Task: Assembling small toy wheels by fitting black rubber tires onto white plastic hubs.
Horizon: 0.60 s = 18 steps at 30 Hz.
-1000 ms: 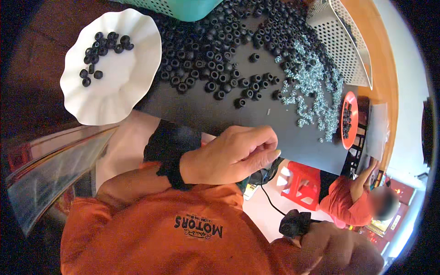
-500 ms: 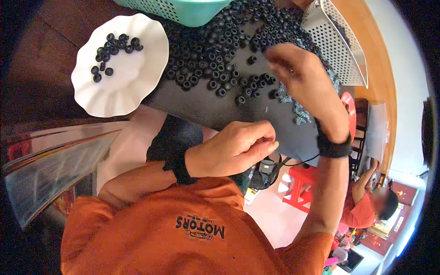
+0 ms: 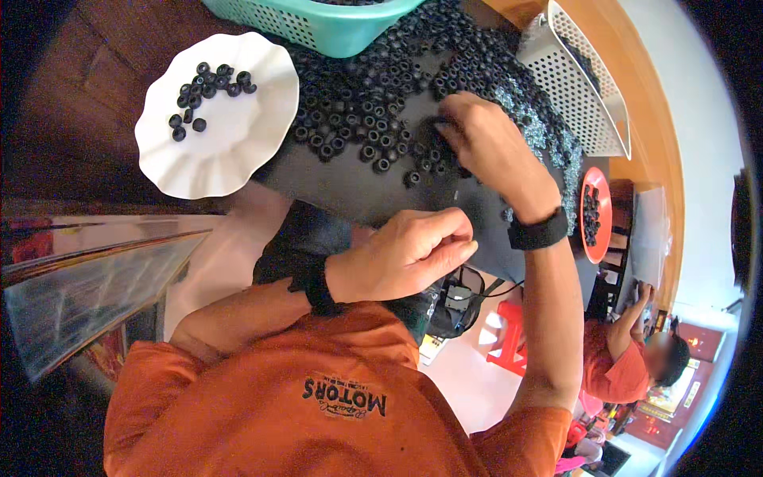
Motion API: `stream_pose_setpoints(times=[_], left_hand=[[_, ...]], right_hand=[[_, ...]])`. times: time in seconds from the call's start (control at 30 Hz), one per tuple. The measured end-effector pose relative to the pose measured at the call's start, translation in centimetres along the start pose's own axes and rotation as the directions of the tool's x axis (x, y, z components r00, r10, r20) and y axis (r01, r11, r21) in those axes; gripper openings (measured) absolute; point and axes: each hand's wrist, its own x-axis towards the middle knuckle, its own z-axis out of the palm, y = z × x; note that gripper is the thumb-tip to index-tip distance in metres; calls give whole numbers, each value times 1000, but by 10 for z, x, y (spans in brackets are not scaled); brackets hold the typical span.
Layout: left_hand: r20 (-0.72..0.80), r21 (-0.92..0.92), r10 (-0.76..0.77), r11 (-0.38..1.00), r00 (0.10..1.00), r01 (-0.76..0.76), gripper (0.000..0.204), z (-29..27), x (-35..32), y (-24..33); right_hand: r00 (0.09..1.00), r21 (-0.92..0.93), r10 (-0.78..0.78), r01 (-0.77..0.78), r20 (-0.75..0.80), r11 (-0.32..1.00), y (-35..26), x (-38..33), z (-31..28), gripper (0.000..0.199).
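My left hand [image 3: 405, 254] hangs just off the front edge of the dark table [image 3: 342, 183], its thumb and fingers pressed together; whatever is between them is hidden. My right hand [image 3: 489, 147] reaches over the loose black parts, with thumb and index finger closing around a small black ring-shaped part [image 3: 435, 121] that only partly shows. Several similar black rings [image 3: 381, 164], short and hollow, lie scattered in front of and left of that hand. A heap of small silvery metal pieces [image 3: 524, 119] sits to its right.
A white scalloped plate [image 3: 254, 151] with several black rings is at the left. A teal basket [image 3: 342, 32] and a white perforated basket [image 3: 572, 87] stand at the back. Right are a red plate [image 3: 598, 238] of black parts, a red stool [image 3: 509, 342] and another person [image 3: 620, 362].
My right hand has moved left and down onto the black rings, its fingers drawing together. The red plate now shows fully. My left hand has barely moved.
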Motion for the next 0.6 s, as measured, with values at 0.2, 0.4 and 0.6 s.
stream_pose_setpoints(times=[0.2,0.4,0.6], left_hand=[[-16,-124,-96,988,995,93,17,-1,-3,5],[-79,-582,-255,796,964,163,24,1,-8,19],[27,-767,-300,606,954,212,24,8,-7,12]], right_hand=[[997,43,18,-15,-70,999,-4,-14,-21,15],[954,613,295,-263,52,745,-67,-83,-54,11],[954,363,179,-83,-238,928,-93,-103,-34,19]])
